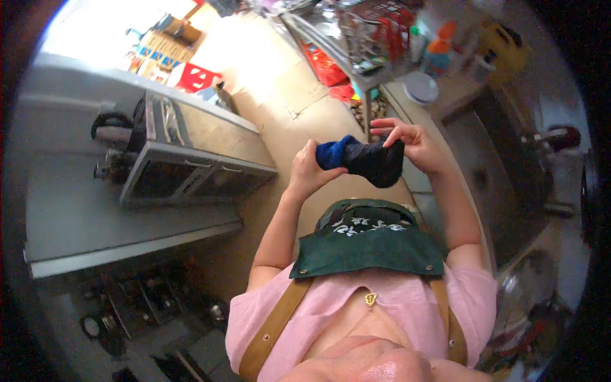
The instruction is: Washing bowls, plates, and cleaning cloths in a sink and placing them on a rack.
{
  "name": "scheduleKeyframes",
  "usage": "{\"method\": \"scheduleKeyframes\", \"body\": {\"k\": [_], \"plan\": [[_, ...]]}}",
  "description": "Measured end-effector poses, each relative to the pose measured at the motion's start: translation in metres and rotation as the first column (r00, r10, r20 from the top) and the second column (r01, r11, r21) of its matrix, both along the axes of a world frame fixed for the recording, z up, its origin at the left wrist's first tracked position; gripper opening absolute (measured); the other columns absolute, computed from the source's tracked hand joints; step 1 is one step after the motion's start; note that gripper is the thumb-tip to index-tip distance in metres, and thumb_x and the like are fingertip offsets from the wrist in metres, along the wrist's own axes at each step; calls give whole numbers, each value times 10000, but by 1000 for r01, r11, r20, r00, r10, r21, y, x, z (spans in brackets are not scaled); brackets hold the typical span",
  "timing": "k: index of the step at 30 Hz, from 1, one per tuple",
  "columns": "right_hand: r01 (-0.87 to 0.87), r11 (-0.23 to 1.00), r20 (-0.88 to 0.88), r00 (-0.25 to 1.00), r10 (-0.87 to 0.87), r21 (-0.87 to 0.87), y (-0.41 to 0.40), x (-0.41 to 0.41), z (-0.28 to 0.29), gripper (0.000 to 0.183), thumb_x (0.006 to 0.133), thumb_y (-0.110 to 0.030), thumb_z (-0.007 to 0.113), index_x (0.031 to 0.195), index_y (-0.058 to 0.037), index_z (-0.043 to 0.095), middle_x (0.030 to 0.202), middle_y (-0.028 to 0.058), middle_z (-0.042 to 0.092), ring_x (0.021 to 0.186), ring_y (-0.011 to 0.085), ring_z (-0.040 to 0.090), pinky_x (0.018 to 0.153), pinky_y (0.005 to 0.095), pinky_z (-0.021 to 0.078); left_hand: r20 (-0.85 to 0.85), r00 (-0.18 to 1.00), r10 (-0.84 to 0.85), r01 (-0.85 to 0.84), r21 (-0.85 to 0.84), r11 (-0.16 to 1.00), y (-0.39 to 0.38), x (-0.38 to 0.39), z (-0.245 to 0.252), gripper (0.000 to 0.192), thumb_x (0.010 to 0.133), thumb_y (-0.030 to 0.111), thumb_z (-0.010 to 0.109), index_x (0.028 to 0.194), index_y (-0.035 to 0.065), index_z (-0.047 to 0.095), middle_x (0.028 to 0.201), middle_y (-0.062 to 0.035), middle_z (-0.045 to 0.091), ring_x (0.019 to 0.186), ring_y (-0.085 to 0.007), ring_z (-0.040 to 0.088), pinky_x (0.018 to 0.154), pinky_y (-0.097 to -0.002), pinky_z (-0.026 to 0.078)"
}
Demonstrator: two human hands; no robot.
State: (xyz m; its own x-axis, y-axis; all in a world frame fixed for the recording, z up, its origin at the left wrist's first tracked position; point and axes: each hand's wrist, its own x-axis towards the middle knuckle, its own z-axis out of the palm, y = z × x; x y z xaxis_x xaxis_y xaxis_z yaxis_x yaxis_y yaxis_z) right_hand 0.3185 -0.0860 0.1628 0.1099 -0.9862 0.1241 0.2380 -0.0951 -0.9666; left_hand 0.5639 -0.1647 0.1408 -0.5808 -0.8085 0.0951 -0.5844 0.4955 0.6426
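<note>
A knitted sock (374, 160), black with a blue turned-back cuff, is stretched between my two hands in front of the apron. My left hand (308, 167) grips the blue cuff, its thumb along the lower edge. At the black end, my right hand (410, 143) has fingertips on the sock's upper corner, while other fingers stick out past it; its thumb is hard to make out. Below the sock hangs the dark green apron (367, 253) with brown straps, which bears white writing.
At left stands a low cabinet (200, 172) with dark door panels. Stacked cartons (167, 47) and a red box (193, 78) lie beyond it. A metal rack (315, 36) and a red plastic bag (327, 67) are ahead. At right a counter carries a white round lid (421, 87) and an orange-topped bottle (439, 50).
</note>
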Motion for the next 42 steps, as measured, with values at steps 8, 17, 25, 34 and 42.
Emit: {"method": "scheduleKeyframes", "body": {"k": [8,17,25,34,42], "plan": [[-84,967,-336,942,-1,-240,-114,96,45,288,464,158,383,654,-15,513,1074,153,449,1043,256,416,875,326,316,-290,937,196,-211,-21,977,-95,141,26,95,724,1,457,816,-17,470,777,-96,509,702,-161,508,615,-246,408],[22,967,-152,988,17,253,-276,163,-59,234,487,107,351,582,5,538,782,106,587,762,188,537,720,267,404,-433,849,304,86,680,728,-210,100,-85,511,750,126,549,1189,52,300,1112,-63,377,930,-158,442,811,-287,355],[-229,972,-254,944,210,-46,-443,150,-87,290,586,61,360,816,-6,525,1057,140,499,942,203,493,774,276,386,-378,905,198,94,628,772,-374,96,-74,363,642,29,610,981,14,482,891,-38,536,813,-116,504,741,-258,413],[-294,956,-372,886,276,8,-565,159,-126,511,630,-118,660,1080,-55,427,943,85,530,871,160,502,771,276,380,-614,676,408,102,626,773,-518,80,-2,272,651,-46,521,913,16,479,817,-37,525,750,-120,505,676,-236,422],[169,833,-123,985,-122,527,-700,125,-145,223,712,-3,346,808,-53,541,641,90,574,533,167,571,459,263,457,-525,734,430,-60,581,812,-694,75,-20,198,670,27,562,860,1,512,779,-31,545,714,-101,509,662,-216,406]]}}
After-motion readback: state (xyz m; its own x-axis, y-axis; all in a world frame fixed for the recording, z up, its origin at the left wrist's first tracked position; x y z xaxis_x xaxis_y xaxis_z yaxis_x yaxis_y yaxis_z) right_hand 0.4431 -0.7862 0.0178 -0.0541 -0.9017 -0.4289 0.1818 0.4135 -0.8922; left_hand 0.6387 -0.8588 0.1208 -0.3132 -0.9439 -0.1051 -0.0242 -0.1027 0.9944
